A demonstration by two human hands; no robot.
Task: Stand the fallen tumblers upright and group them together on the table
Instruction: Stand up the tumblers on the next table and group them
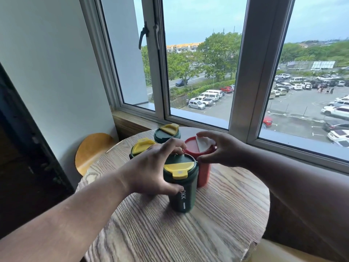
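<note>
Four lidded plastic tumblers upright, clustered on round wooden bench [217,214]; left hand [151,167] gripping nearest green tumbler [180,186]; right hand [221,150] spread, apparently just clear of red tumbler [203,159]; grouping nearly complete.

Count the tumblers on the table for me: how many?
4, all upright: near green tumbler in the left hand; red tumbler by the right hand; two more green ones behind, left and far.

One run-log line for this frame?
left hand: grips near green tumbler | right hand: around red tumbler | four upright, grouped
</note>
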